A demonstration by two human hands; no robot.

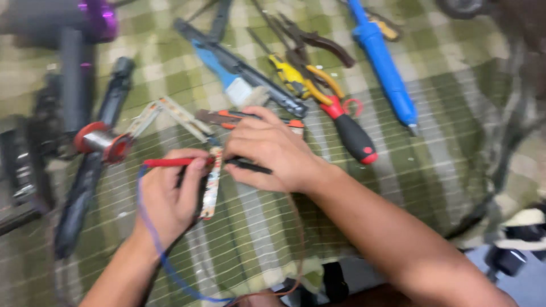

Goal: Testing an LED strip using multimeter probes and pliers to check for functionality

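— Head view: why are both hands crowded onto that narrow strip (211, 181)?

— It looks like probing. The left hand (168, 199) is curled shut round a red probe (170, 162), tip laid toward the top of the strip; a blue lead (149, 227) trails off it toward the person.

— And the right hand (273, 150)?

— Fingers folded down on a black probe (250, 167), aimed at the same end — so the two tips meet from opposite sides.

— Where does the strip lie?

— Flat on the green checked cloth (432, 170), between the hands. Screwdriver (350, 131), pliers (298, 77) and a blue iron-like tool (384, 65) lie beyond the hands, near.
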